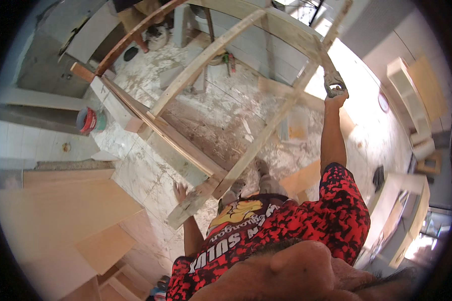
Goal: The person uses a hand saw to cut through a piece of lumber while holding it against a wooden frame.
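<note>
My right hand (339, 96), arm stretched far out, is closed around the handle of a handsaw (335, 80). The saw's blade points away from me beside the far right corner of a large wooden frame (266, 143). Long rails and cross pieces make up this frame, which stands in front of me. Close to its near left corner is my left hand (180, 190), fingers spread. It is beside a short board end (192, 203) that partly covers the wrist; whether the palm touches the wood I cannot tell.
Dust and scraps cover the tiled floor (150, 170). A red and green bucket (91, 120) is at left, with plywood sheets (75, 205) nearer me. Open-fronted cabinet boxes (404, 215) stand at right. A small tool with red and green (231, 62) lies beyond the frame.
</note>
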{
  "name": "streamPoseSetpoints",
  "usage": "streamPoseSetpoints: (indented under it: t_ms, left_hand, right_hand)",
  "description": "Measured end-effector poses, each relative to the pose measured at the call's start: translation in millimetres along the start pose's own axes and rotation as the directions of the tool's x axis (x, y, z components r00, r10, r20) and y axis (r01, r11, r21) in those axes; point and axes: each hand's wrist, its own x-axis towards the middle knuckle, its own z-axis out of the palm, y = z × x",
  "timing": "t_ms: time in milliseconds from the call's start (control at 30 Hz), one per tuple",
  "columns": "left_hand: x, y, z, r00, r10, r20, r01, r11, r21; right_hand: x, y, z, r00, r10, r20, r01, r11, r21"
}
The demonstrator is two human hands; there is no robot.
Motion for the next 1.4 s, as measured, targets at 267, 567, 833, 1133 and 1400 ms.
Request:
streamPoseSetpoints:
  t_ms: [267, 567, 833, 1133, 1400]
  left_hand:
    - [-176, -125, -52, 0.705, -0.475, -0.526, 0.53, 0.847, -0.053]
    - [-194, -164, 0, 0.807, -0.46, -0.372, 0.534, 0.836, 0.124]
    - [-182, -60, 61, 0.847, -0.387, -0.364, 0.452, 0.885, 0.109]
    - [-181, -83, 66, 0.859, -0.413, -0.302, 0.479, 0.856, 0.193]
    - [-182, -88, 83, 0.845, -0.453, -0.284, 0.513, 0.838, 0.188]
  right_hand:
    - [89, 58, 48, 0.994, 0.085, -0.062, -0.085, 0.996, 0.005]
    - [126, 98, -2, 0.959, 0.25, -0.131, -0.278, 0.917, -0.287]
    - [126, 87, 13, 0.874, 0.466, 0.134, -0.433, 0.875, -0.219]
    - [126, 102, 9, 0.824, 0.566, 0.006, -0.463, 0.68, -0.568]
    - [135, 107, 0, 0.797, 0.604, 0.003, -0.359, 0.477, -0.802]
